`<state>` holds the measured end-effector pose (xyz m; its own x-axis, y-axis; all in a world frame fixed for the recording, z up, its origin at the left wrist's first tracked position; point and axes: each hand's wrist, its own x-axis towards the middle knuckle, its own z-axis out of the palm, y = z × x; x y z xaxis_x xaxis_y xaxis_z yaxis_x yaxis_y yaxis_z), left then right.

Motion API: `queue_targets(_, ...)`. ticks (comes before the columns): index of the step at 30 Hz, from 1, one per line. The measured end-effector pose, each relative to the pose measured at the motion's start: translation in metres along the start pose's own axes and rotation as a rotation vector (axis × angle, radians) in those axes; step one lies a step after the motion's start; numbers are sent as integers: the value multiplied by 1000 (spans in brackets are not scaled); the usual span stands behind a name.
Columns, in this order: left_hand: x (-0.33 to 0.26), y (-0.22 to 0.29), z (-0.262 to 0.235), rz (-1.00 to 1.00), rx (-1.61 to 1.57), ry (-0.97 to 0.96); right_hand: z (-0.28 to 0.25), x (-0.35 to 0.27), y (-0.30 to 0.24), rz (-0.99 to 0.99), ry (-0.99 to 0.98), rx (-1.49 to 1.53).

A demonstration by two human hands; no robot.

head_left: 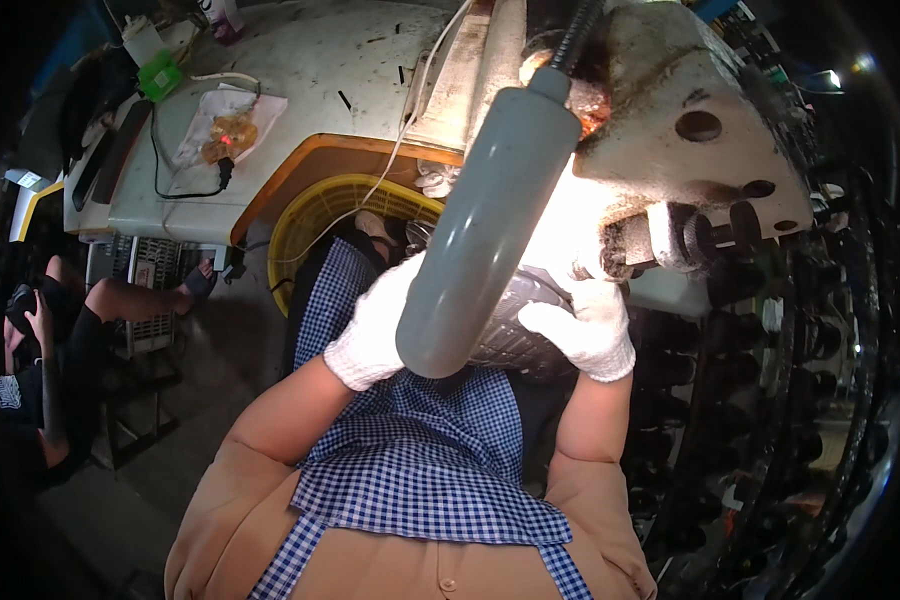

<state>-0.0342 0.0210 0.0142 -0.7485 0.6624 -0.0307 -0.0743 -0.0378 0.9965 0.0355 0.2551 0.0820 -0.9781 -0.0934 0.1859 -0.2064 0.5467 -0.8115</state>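
A dark grey, glossy piece with a patterned surface (518, 330) lies between my gloved hands in front of the machine; its kind cannot be made out. My right hand (588, 328), in a white knit glove, grips its right side with the thumb across the top. My left hand (375, 325), gloved alike, is at the piece's left side, its fingers hidden behind the lamp. That long grey cylindrical lamp (490, 225) hangs on a flexible neck and covers much of the work. Bright light washes out the spot just beyond my right hand.
The stained, pale machine body (690, 120) with a black knob (705, 240) stands ahead on the right. A yellow basket (295, 215) sits below the worktable (320, 60). Racks of dark items (740, 400) line the right. Another person (45, 370) sits at far left.
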Motion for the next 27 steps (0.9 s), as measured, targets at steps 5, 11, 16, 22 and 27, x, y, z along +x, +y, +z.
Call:
queue_targets(5,-8,26,-12,-17,105,74,-1,12,-10,-108,-43,-251)
queue_targets(11,-7,40,-20,14,112,159,12,25,2,-192,-66,-218)
queue_targets(16,-12,19,-11,36,-237,192,-10,21,21,-218,-109,65)
queue_targets(22,-17,-7,8,119,-641,272,15,-29,79,-208,73,1550)
queue_targets(27,-30,-13,23,145,-775,394,66,-73,117,-236,487,481)
